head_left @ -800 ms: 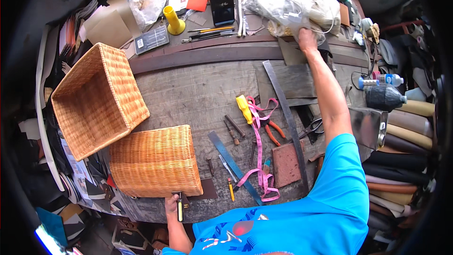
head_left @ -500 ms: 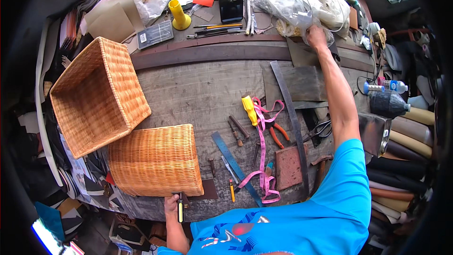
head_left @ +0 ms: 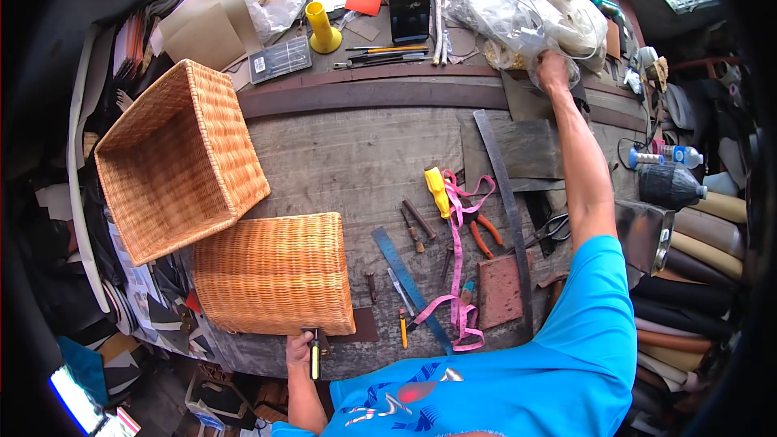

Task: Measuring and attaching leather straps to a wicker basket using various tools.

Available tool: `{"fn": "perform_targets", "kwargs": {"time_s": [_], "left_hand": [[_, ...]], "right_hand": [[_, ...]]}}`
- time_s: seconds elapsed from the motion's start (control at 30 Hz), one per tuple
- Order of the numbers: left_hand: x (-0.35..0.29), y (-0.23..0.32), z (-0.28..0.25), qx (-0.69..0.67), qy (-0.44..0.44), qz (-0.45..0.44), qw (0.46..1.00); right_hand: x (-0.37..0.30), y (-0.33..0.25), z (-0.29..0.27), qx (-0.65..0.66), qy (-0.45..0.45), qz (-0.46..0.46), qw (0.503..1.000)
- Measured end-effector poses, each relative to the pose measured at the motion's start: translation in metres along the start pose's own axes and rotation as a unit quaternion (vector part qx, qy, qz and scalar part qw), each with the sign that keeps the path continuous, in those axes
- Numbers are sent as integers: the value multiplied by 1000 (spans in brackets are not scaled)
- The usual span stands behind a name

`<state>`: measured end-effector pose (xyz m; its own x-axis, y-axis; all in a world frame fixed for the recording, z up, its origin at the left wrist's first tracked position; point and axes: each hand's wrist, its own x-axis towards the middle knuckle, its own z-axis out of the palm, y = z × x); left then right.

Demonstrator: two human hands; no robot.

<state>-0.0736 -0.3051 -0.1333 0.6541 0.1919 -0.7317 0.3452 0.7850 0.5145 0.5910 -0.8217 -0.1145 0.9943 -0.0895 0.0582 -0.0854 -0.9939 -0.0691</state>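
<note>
My left hand [head_left: 299, 349] is closed at the lower edge of a rounded wicker basket [head_left: 271, 275] lying on its side. Its fingers are around a narrow black piece with a pale stripe [head_left: 315, 356] that sticks out below the wicker; its kind is unclear. My right arm stretches across the bench to the far right. There my right hand [head_left: 553, 71] has its fingers in a clear plastic bag [head_left: 506, 20], and what they hold is hidden. Behind the first basket, a second, open wicker basket [head_left: 231, 142] is tipped with its mouth toward the left.
Mid-bench lie a yellow-handled tool [head_left: 437, 192], a pink tape measure [head_left: 456, 255], pliers [head_left: 488, 235], a blue ruler [head_left: 401, 271], a long dark metal strip [head_left: 506, 202] and a reddish block [head_left: 502, 291]. A phone [head_left: 409, 8] stands at the back. Rolled materials [head_left: 704, 247] are stacked right.
The whole view has shifted slightly, moving the bench things a little to the right. Both hands keep their places, the left at the wicker edge and the right at the plastic bag.
</note>
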Motion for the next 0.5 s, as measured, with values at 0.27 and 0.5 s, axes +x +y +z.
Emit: {"fn": "perform_targets", "kwargs": {"time_s": [0.27, 0.5], "left_hand": [[-6, 8, 19, -4, -3, -10, 1000], [-3, 0, 7, -11, -5, -7, 1000]], "right_hand": [[-23, -3, -16, 160, 92, 100, 978], [-40, 3, -14, 635, 89, 208, 738]]}}
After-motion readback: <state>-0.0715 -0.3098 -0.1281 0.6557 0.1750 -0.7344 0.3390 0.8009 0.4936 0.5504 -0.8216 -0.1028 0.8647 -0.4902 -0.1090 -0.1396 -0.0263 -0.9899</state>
